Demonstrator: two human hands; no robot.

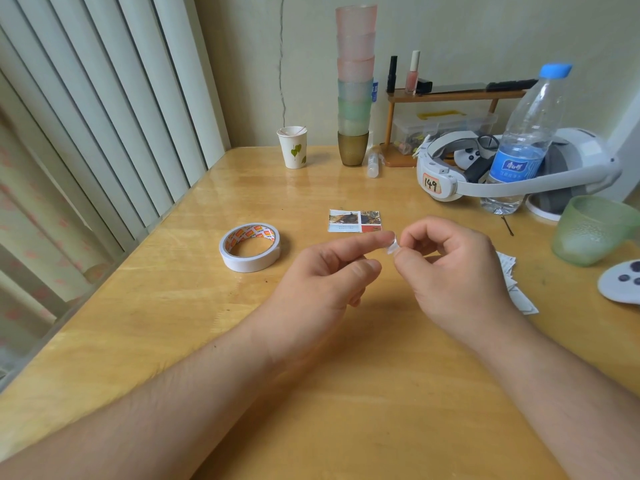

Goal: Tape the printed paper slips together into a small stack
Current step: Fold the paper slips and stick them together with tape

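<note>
A printed paper slip with coloured pictures lies flat on the wooden table, just beyond my hands. A roll of double-sided tape lies to its left. Between my hands is a small whitish piece of tape. My left hand has its index finger stretched out, with the tape stuck at the fingertip. My right hand pinches the other side of the piece between thumb and index finger. More white slips lie partly hidden behind my right hand.
A paper cup and a tall stack of coloured cups stand at the back. A headset, a water bottle, a green cup and a white controller crowd the right side.
</note>
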